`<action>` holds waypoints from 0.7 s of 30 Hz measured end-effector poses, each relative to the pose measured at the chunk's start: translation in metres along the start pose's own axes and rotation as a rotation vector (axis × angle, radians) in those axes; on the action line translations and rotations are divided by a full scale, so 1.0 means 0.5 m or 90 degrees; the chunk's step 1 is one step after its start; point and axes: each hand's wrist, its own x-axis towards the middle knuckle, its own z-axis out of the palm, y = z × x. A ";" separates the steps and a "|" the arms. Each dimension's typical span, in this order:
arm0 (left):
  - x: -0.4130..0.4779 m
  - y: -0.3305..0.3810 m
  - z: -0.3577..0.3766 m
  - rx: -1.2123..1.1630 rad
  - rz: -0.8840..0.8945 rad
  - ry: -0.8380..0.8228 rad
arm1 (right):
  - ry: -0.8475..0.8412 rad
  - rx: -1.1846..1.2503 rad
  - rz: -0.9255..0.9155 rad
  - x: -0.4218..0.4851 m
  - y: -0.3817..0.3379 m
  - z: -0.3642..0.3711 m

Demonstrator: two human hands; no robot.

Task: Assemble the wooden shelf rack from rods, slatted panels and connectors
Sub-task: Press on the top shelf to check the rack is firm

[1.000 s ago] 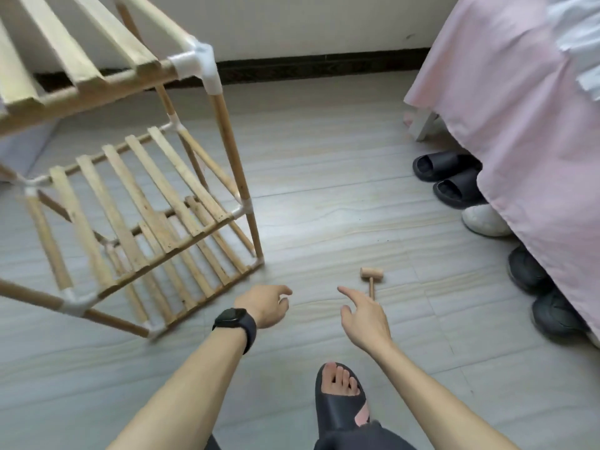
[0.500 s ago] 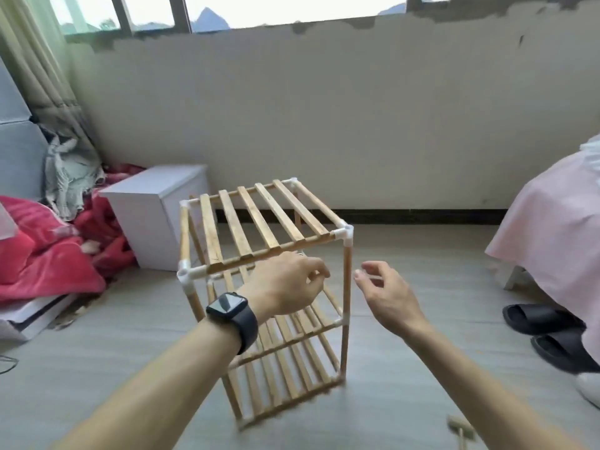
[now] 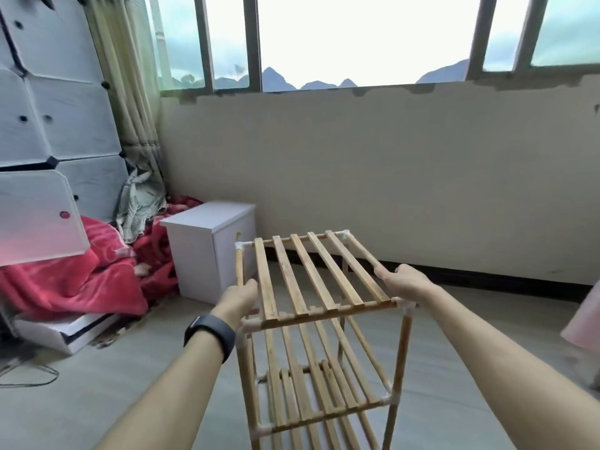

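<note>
The wooden shelf rack [image 3: 311, 287] stands upright in front of me, three slatted tiers joined by rods and white corner connectors [image 3: 250, 326]. My left hand [image 3: 238, 298], with a black watch on the wrist, grips the left side rod of the top tier near its front corner. On the opposite side, my right hand [image 3: 406, 282] grips the top tier's right side rod. The lower tiers [image 3: 324, 407] show between my forearms.
A white cabinet [image 3: 211, 248] stands just left of the rack. Red bedding [image 3: 81, 274] and a grey modular wardrobe [image 3: 55, 118] fill the left side. A low wall [image 3: 389, 177] under windows is behind. A pink cover [image 3: 584, 323] shows at the right edge.
The view rose from the floor and mallet to the room. Both hands went from free in the air to gripping the top tier's side rods; the rack now sits upright and closer.
</note>
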 end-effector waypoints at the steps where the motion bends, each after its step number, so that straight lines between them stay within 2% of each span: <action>1: 0.023 -0.009 0.010 -0.005 0.008 0.007 | -0.020 0.007 0.009 0.017 0.006 0.005; 4: 0.068 -0.023 0.026 0.212 0.075 0.113 | 0.005 0.025 0.046 0.043 0.029 0.029; 7: 0.080 -0.019 0.033 0.319 0.149 0.129 | 0.035 0.046 0.053 0.038 0.052 0.034; 15: 0.060 -0.018 0.107 0.313 0.282 0.109 | 0.172 0.134 0.015 -0.064 0.166 0.005; 21: 0.027 -0.066 0.133 0.213 0.342 0.088 | 0.255 0.175 -0.036 -0.134 0.217 0.020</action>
